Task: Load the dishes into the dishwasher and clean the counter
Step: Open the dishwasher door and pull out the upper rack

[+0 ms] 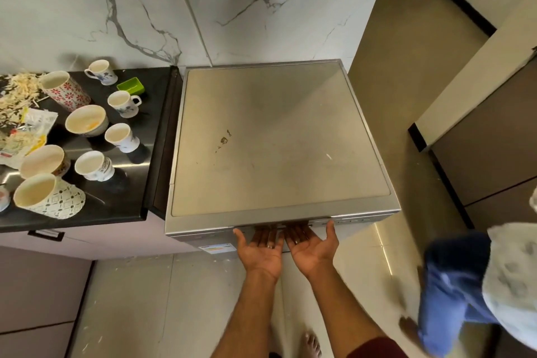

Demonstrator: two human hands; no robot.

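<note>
A silver dishwasher [276, 139] stands against the marble wall, its door closed. My left hand [261, 250] and my right hand [311, 244] are palm up, side by side, with the fingertips tucked under the top edge of the dishwasher door [203, 237]. On the black counter [139, 131] to the left stand several white cups [123, 103], two patterned mugs [66, 93] and two bowls [85, 120], along with a small green container [131, 86].
Shredded scraps and wrappers [20, 113] litter the counter's left end. A second person in blue shorts [453, 291] stands on the tiled floor at the right. A drawer handle [46, 234] sits below the counter. My bare foot [312, 343] is near the bottom.
</note>
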